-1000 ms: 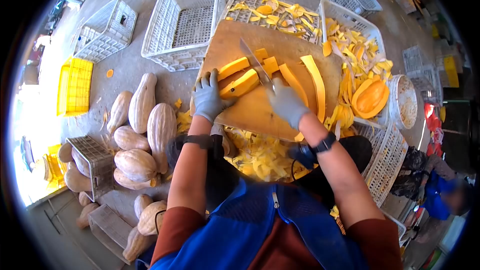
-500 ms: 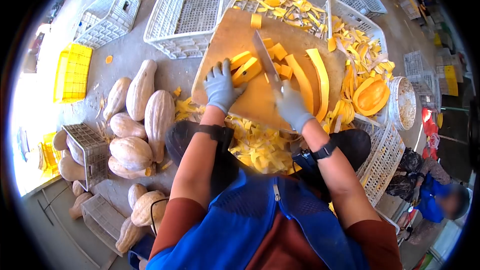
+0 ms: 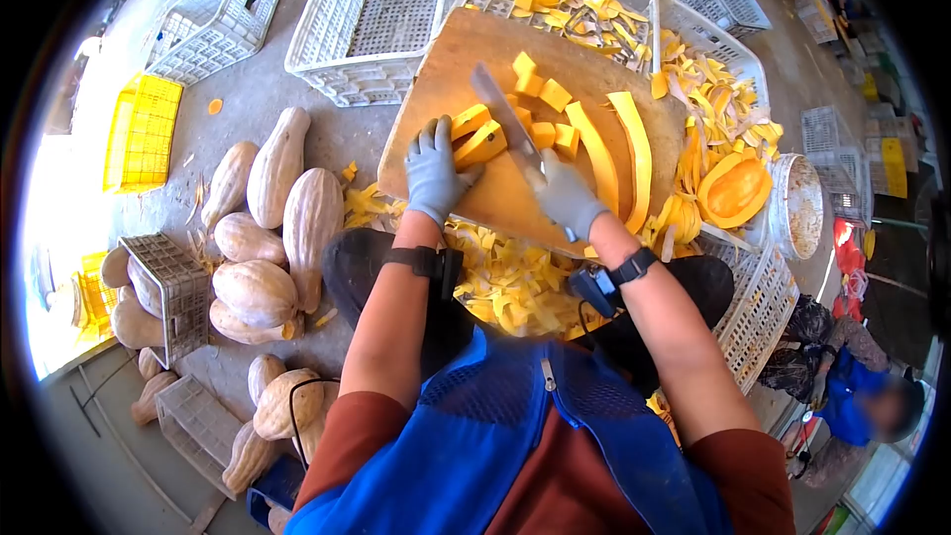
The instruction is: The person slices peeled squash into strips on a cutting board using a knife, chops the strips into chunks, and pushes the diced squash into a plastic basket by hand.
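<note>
My left hand [image 3: 433,173], in a grey glove, presses on the left ends of two thick orange pumpkin strips [image 3: 479,144] on a wooden cutting board [image 3: 451,59]. In my right hand [image 3: 568,196], also gloved, is the handle of a knife [image 3: 503,111]. Its long blade stands against the strips' right ends, tip pointing away from me. Several cut pumpkin chunks [image 3: 555,95] lie just beyond and to the right of the blade. Farther right on the board rest two long curved pumpkin slices [image 3: 636,160].
Peelings fill a white crate [image 3: 761,84] at right, with a halved pumpkin [image 3: 735,188] near a white bucket [image 3: 795,206]. More peelings [image 3: 515,287] lie below the board. Whole pumpkins [image 3: 256,292] sit on the floor at left. A large white crate [image 3: 357,79] stands behind. Another person [image 3: 852,396] is at far right.
The knife and my right hand have shifted left, and the blade now sits closer to my left hand, against the strips. Chunks beyond the blade have moved. My left hand stays on the strips.
</note>
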`<state>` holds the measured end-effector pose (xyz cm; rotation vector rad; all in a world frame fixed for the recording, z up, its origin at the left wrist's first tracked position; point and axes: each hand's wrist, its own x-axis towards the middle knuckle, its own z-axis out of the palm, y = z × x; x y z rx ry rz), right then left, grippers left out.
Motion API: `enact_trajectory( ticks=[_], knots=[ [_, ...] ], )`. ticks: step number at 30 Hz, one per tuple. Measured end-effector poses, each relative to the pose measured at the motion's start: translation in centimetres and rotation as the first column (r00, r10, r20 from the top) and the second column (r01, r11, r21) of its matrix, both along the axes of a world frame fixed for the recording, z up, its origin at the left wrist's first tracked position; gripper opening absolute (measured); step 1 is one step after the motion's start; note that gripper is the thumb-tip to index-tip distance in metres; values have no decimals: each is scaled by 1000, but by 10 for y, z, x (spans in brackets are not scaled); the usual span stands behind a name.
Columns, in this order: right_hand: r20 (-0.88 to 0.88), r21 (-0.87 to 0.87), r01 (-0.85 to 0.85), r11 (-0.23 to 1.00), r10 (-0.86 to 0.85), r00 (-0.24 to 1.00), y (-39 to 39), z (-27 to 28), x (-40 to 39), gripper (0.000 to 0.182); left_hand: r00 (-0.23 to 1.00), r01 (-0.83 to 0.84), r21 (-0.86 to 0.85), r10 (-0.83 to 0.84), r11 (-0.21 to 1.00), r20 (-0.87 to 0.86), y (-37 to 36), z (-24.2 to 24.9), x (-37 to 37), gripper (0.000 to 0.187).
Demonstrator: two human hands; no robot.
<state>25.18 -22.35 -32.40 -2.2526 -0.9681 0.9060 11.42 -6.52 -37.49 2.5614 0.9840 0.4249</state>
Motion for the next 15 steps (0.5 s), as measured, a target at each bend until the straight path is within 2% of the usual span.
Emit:
enact_trajectory(
  ticks=[4, 8, 13, 15],
  knots=[
    [95, 70, 141, 987, -148, 984, -22, 7, -13, 29, 999, -18, -17, 19, 1000, 51, -2, -3, 1, 90],
    [234, 86, -5, 996, -15, 972, -24, 40, -16, 27, 985, -107, -166, 127, 980, 115, -7, 11, -8, 97],
    [344, 86, -121, 989, 84, 935, -6, 62, -18, 26, 977, -110, -82, 123, 991, 172, -8, -11, -6, 96],
    [333, 36, -79, 996, 62, 941, -3, 55, -12, 26, 971, -83, -72, 97, 994, 219, -8, -14, -3, 96]
  ],
)
